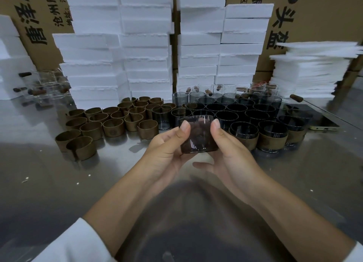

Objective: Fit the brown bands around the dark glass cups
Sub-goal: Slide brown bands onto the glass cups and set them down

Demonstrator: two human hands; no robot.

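— Dark glass, held up off the surface (196,183): what is that between the two hands?

— One dark glass cup (198,135), tilted with its mouth away from the worker. The left hand (167,150) and the right hand (231,153) hold it from either side, thumbs pressed on its upper wall, the other fingers (202,164) curled beneath it. Both sets of fingers are closed around the cup.

— Is a band on it?

— Hard to tell; something brownish shows through the glass, no more than that.

— And beyond the fingers?

— Left of them, the brown bands (110,120) stand in a loose cluster, open rings on end. Right of them, the bare dark cups (235,110) are packed in rows, and nearest the right hand stand banded cups (272,137), each with a brown band around its lower half. Further back rise stacks of white foam blocks (145,45) and cardboard boxes (324,16). A phone (324,126) lies flat past the cups.
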